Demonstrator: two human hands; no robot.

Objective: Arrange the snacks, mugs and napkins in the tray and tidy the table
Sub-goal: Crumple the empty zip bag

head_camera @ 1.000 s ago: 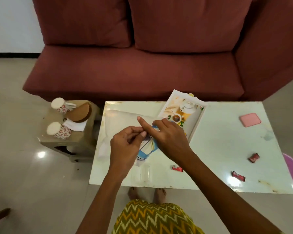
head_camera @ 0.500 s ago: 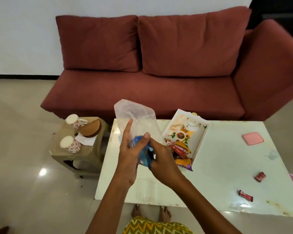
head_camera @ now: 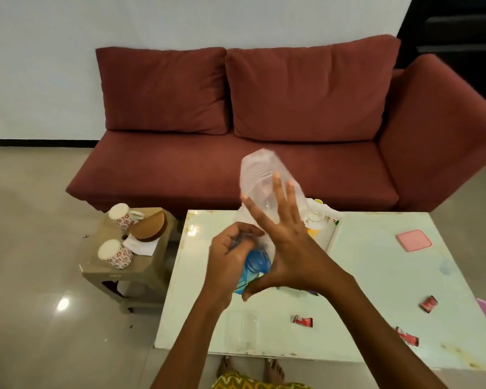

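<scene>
The bag (head_camera: 267, 189), a clear plastic one with a blue printed end, stands upended in the middle of the frame. Its long axis runs from the blue end low at centre up to the puffed closed end above. The left hand (head_camera: 233, 254) is curled tight around its lower neck. The right hand (head_camera: 285, 242) lies flat against its side with fingers spread, pressing rather than gripping.

The tray (head_camera: 331, 234) lies directly behind and just right of the hands, mostly hidden by them, on the pale counter (head_camera: 376, 276). It is nearer the right hand, so that hand seems better placed to push anything out toward it.

Three red snacks (head_camera: 302, 320) lie on the counter at lower right, well apart from the tray. Two mugs (head_camera: 115, 254) and a napkin (head_camera: 141, 244) sit on the stool (head_camera: 129, 273) at left.

Half a second ago the bag was lower and slack, with wrappers spilling by the tray. Now it is raised, and the right hand has opened out against it.
</scene>
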